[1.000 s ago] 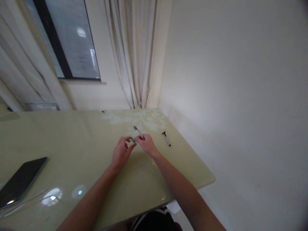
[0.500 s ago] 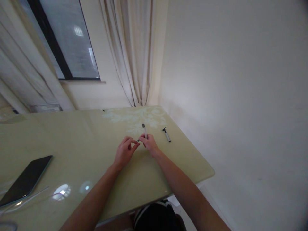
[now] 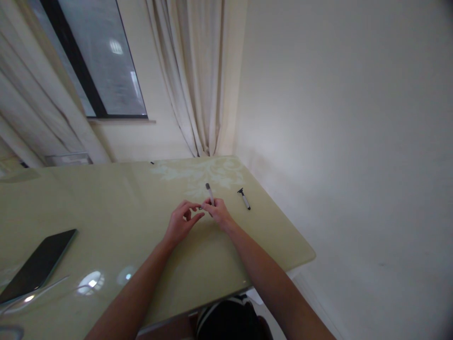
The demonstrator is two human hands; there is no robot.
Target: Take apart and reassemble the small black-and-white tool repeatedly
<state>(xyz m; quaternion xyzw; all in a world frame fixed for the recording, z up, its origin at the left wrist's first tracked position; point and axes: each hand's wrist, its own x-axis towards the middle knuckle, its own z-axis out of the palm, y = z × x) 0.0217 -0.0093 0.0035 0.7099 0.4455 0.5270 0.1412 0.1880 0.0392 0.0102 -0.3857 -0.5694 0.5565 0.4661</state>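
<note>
My right hand [image 3: 218,213] is closed around a slim light-grey handle [image 3: 210,193] with a dark end, which sticks up past the fingers, tilted slightly left. Its lower part is hidden in the grip. A tiny dark piece [image 3: 200,208] shows at the thumb tip of that hand; its kind is too small to tell. Close on the left, my left hand [image 3: 182,220] has its thumb and index finger apart, the index fingertip at or very near the dark piece. To the right of both hands lies a razor [image 3: 244,199] with a black head and grey handle.
A black tablet-like slab [image 3: 38,267] and a thin pale cable [image 3: 42,292] lie at the left on the glossy table [image 3: 116,208]. One small dark bit [image 3: 152,163] sits by the far edge. A wall [image 3: 339,141] borders the table's right side.
My left thumb and index finger have spread apart and drawn slightly left. The handle in my right hand leans a little more to the left; the dark piece shows less.
</note>
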